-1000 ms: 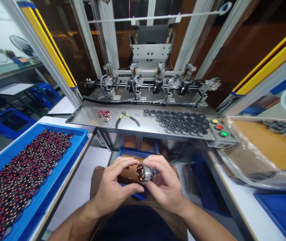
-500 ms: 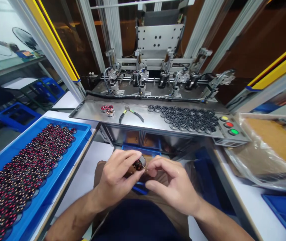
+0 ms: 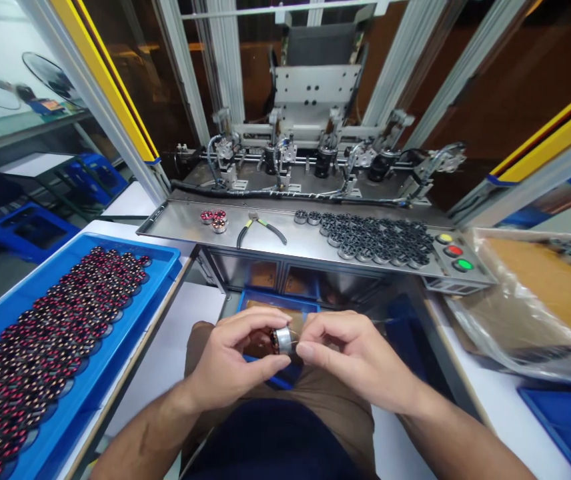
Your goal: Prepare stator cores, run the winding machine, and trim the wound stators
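My left hand (image 3: 228, 363) pinches a small silver motor part (image 3: 282, 339) with copper windings between thumb and fingers, low in the middle of the view above my lap. My right hand (image 3: 350, 353) meets it from the right, thumb and forefinger pressed against the same part's right end. Both hands are closed around it. On the steel shelf beyond lie a pile of dark ring-shaped parts (image 3: 373, 237), three small red wound stators (image 3: 214, 219) and a pair of pliers (image 3: 258, 227).
A blue tray (image 3: 160, 257) at the left holds several rows of red wound stators. A machine with fixtures (image 3: 310, 157) stands behind the shelf. Yellow, red and green buttons (image 3: 453, 251) sit at the shelf's right end. A plastic-covered box (image 3: 540, 293) lies at the right.
The part was turned: its winding face showed a second ago, now its silver side shows. My right fingers shifted from plucking a thin wire to pressing the part's end. The view tilted slightly.
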A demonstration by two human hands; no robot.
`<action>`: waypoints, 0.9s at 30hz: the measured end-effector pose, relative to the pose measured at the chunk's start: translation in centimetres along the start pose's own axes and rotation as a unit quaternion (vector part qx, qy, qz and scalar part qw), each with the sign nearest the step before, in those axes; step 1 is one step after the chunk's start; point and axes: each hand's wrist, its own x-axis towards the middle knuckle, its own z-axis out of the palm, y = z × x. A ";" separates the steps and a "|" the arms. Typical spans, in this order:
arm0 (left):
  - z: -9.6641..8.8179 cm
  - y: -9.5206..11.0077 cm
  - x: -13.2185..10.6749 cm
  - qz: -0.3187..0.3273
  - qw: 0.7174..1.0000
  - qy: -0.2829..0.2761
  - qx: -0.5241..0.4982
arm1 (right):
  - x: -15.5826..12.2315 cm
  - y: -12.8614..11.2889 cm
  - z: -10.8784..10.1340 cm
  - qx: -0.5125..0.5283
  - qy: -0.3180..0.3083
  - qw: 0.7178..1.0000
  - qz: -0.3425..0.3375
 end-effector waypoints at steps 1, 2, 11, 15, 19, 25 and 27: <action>0.0 0.0 0.0 0.009 1.000 0.001 0.011 | 0.0 0.2 -0.1 0.017 -0.008 1.000 0.014; 0.0 0.0 -0.1 0.020 1.000 0.001 0.021 | -0.1 0.4 -0.3 0.032 -0.015 0.999 0.028; -2.9 0.9 -2.0 0.047 0.990 0.047 0.127 | 5.9 1.3 -3.5 -0.154 0.039 0.987 0.015; -3.2 0.5 -2.8 0.057 0.980 0.131 0.137 | 14.2 1.6 -1.7 -0.306 0.206 0.929 0.001; -3.4 0.5 -2.8 0.166 0.959 0.129 0.192 | 20.8 2.2 1.9 -0.361 0.227 0.903 0.053; -4.4 0.7 -3.2 0.146 0.955 0.158 0.204 | 23.5 2.3 1.8 -0.384 0.204 0.881 0.186; -4.5 0.5 -3.2 0.115 0.966 0.178 0.146 | 23.1 2.6 0.2 -0.379 0.188 0.887 0.184</action>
